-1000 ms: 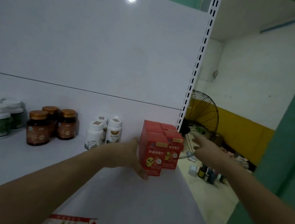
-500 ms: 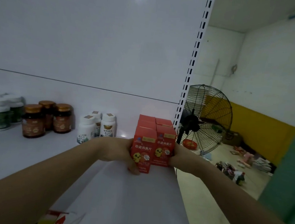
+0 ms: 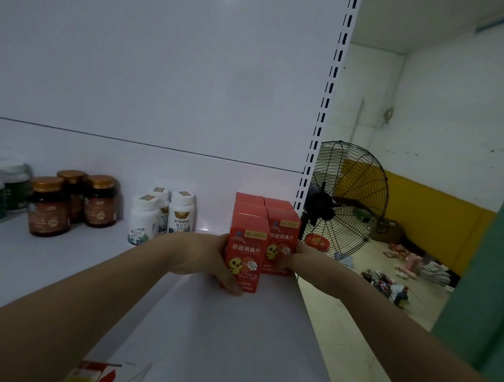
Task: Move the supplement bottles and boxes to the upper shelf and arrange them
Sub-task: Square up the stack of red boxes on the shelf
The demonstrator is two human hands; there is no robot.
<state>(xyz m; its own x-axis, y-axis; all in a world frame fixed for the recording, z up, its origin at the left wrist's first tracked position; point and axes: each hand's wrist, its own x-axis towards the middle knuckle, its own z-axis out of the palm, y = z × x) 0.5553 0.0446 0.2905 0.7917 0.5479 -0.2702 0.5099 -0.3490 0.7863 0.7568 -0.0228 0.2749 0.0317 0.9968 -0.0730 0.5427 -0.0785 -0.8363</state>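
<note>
As left hand [image 3: 203,256] and right hand [image 3: 298,259] hug red cardboard boxes [image 3: 283,223] at right end of white upper shelf [image 3: 233,334], fingers [image 3: 231,285] wrapped round front two: tidying step. Next, push them straight.

the red boxes [image 3: 244,250] read 珍迪消食片, the white bottles [image 3: 179,215] 蛋白片.

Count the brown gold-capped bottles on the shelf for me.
3: the front brown bottle, the back brown bottle partly covered behind it, the right brown bottle. Others may hide behind.
</note>
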